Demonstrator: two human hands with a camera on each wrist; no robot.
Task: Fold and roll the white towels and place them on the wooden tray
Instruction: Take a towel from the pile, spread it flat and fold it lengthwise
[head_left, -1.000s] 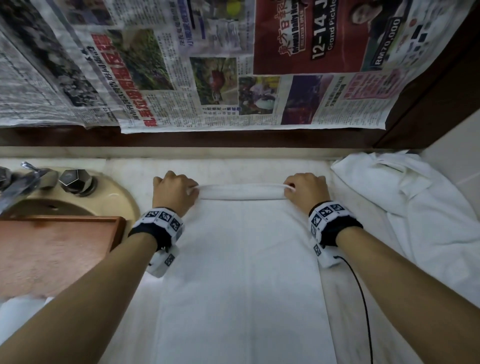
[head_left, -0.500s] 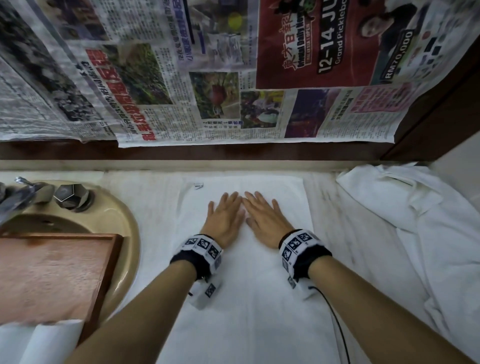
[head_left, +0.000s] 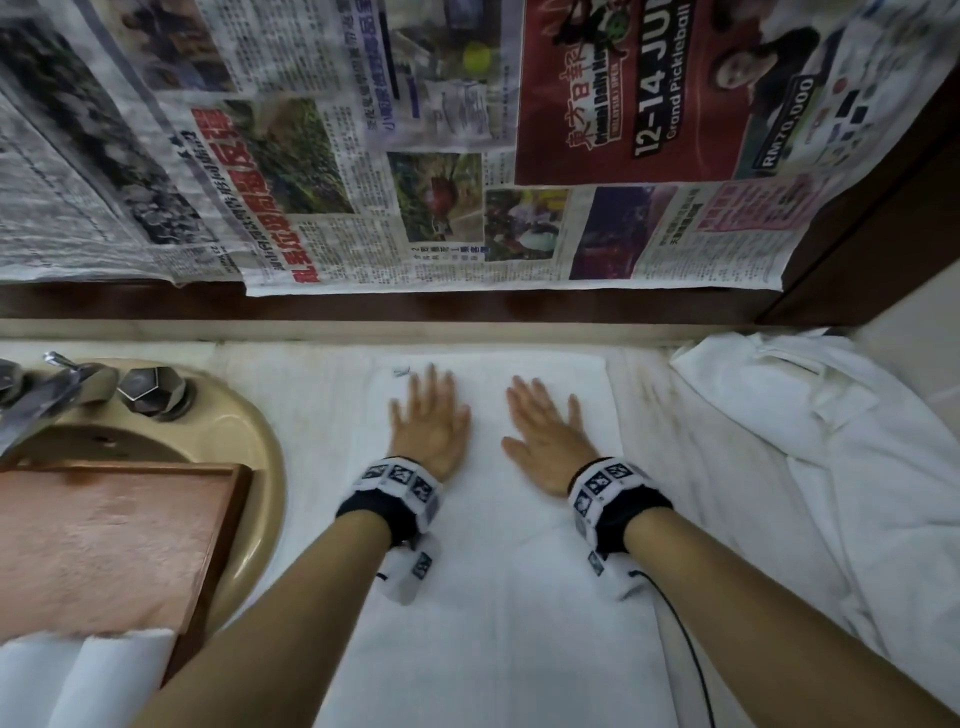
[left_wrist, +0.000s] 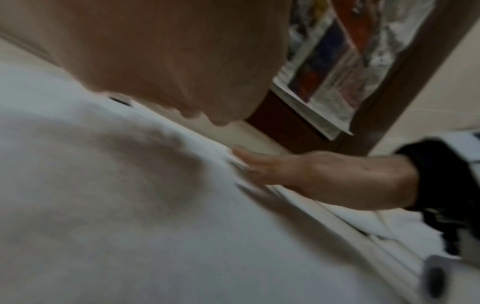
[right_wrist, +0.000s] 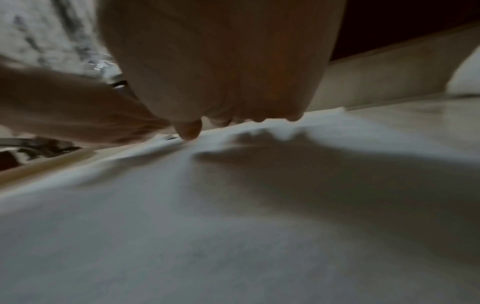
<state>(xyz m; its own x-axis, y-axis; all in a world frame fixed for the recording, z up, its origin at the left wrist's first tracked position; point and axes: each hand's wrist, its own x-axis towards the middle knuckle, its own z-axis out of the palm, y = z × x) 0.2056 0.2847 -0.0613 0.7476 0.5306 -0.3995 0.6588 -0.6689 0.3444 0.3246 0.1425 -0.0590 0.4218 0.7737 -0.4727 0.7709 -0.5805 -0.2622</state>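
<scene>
A white towel (head_left: 498, 597) lies flat on the counter, running from the back ledge toward me. Both hands press palm-down on its far end with straight, spread fingers: my left hand (head_left: 428, 415) on the left, my right hand (head_left: 545, 426) a palm's width to its right. The wrist views are blurred; the left wrist view shows the right hand (left_wrist: 311, 172) flat on the towel (left_wrist: 130, 205). The wooden tray (head_left: 114, 540) sits over the basin at the left, with rolled white towels (head_left: 78, 670) at its near end.
A beige sink (head_left: 260, 447) with chrome taps (head_left: 150, 389) lies left of the towel. A heap of loose white towels (head_left: 831, 441) fills the right side of the counter. Newspaper (head_left: 415, 156) covers the wall behind the ledge.
A second ago both hands gripped the towel's far edge at its corners. They laid it flat, met at the middle with open palms, and have now slid apart sideways.
</scene>
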